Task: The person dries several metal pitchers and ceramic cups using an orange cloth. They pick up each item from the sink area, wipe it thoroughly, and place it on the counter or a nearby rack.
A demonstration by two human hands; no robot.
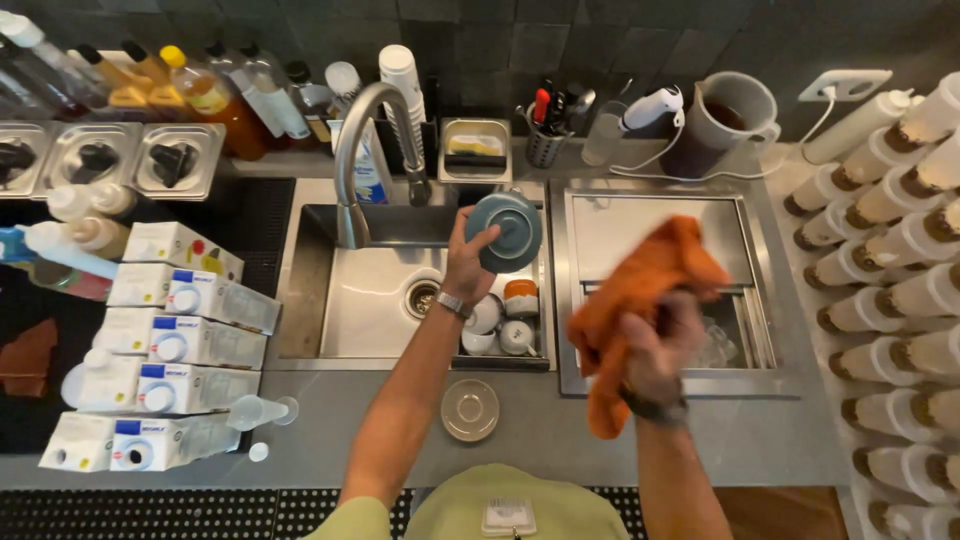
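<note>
Head view: the left hand (468, 262) grips a blue-grey saucer (506, 230) by its rim, tilted above the sink (370, 300); the right hand (662, 340) is closed around a bunched orange cloth (640, 290). Cups (500, 325) sit just below the left hand, and a beige saucer (470, 409) lies on the counter (560, 440) between both forearms.

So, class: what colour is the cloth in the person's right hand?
Orange; the cloth, gripped by the right hand, shows best in the head view.

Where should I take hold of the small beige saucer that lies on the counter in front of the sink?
Probably by the rim of the beige saucer, coming from above on its near edge. It lies flat with bare counter around it, so only the thin raised rim offers fingers a hold.
</note>
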